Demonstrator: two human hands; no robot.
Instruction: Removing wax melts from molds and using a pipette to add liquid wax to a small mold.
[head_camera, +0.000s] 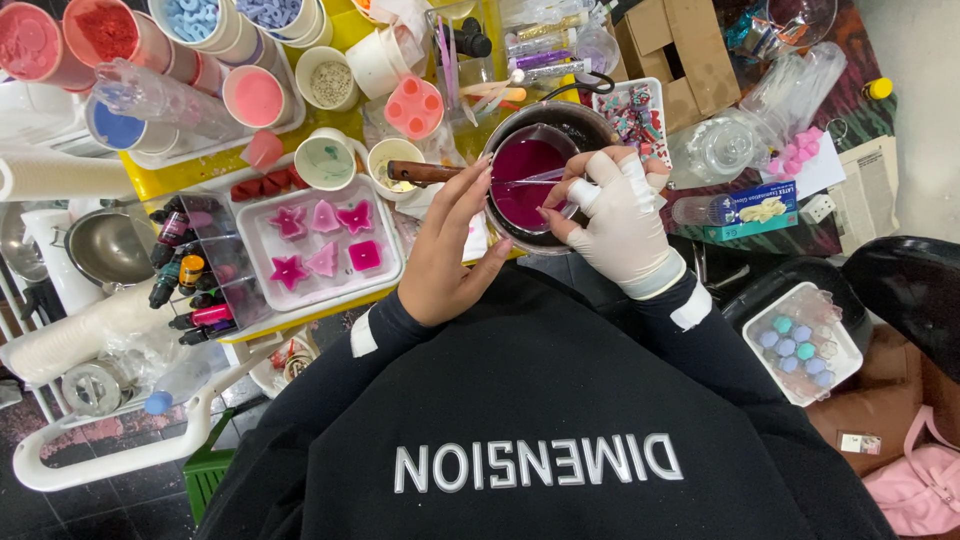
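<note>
A small dark pot (592, 124) with a wooden handle (420, 172) holds magenta liquid (522, 170). My bare left hand (448, 252) clasps the pot's left side, fingers up on the rim beside the handle and thumb along the near wall. My right hand (622, 222), in a white glove, pinches a thin clear stick (535, 181) that lies across the liquid. Both hands are over the table's front edge, just above my black sweatshirt.
Left of the pot stands a white mould tray (385, 275) with pink stars, bells and a square. Dye bottles (190, 285) fill a rack at the left. Cups of coloured wax (255, 95) crowd the back. At the right are a glove box (745, 210) and a tray of blue-green pieces (800, 345).
</note>
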